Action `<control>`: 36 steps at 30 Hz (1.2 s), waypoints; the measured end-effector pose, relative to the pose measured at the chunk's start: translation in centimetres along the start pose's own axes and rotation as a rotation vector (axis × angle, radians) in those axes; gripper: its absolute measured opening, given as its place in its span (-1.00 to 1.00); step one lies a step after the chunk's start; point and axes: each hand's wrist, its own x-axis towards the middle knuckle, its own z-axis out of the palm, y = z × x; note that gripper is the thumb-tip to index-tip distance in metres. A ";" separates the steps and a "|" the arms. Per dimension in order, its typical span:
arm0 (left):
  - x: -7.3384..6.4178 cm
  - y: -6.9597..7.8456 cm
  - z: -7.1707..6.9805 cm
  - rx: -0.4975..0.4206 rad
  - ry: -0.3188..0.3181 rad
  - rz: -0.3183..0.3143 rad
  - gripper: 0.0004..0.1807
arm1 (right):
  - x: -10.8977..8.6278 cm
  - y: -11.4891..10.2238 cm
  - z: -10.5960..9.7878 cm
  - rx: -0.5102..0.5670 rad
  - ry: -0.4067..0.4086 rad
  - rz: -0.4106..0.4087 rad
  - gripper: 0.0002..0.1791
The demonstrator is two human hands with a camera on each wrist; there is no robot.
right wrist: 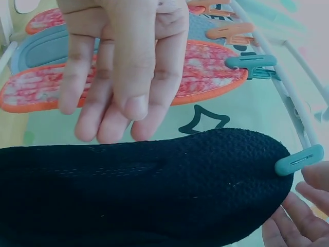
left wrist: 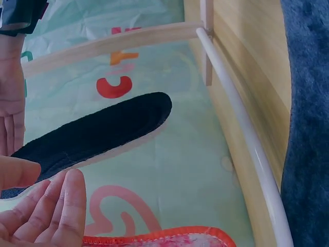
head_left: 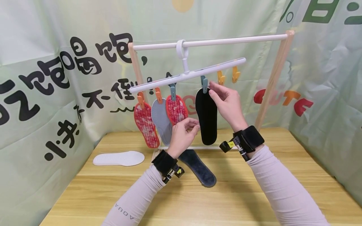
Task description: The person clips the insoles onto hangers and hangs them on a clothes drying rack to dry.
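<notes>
The blue insole (head_left: pixel 199 169) lies on the table (head_left: pixel 240 201) below the hanger (head_left: pixel 186 74); the white insole (head_left: pixel 118 158) lies below the hanger's left end. The left hand (head_left: pixel 183 135), under the hanger's middle, is just beside the black insole (head_left: pixel 207 117), thumb and fingers parted around nothing. The black insole hangs from the hanger's right half, its top in a teal clip (head_left: pixel 205 85). The right hand (head_left: pixel 229 103) is at that top edge; whether it pinches or merely touches, I cannot tell. Best, I judge, to check the clip's bite before letting go, and steady the tilted hanger against swinging. Clips are the holders: on the hanger's left half, 2 orange clips (head_left: pixel 159 95) and 1 more teal clip (head_left: pixel 173 93) hold 2 red insoles (head_left: pixel 145 124) and 1 grey insole (head_left: pixel 159 114); at its right end, 2 yellow clips (head_left: pixel 235 75) hold none. Above, the rod (head_left: pixel 232 40) carries the hanger.
</notes>
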 end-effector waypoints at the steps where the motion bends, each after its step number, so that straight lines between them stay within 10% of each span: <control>1: 0.0 -0.1 0.0 0.000 -0.002 0.002 -0.86 | -0.1 0.1 -0.1 -0.002 0.000 -0.002 -0.56; 36: -3.4 -2.5 -4.0 0.077 -0.077 -0.004 -0.82 | -5.6 2.1 0.7 0.059 -0.107 0.007 -0.63</control>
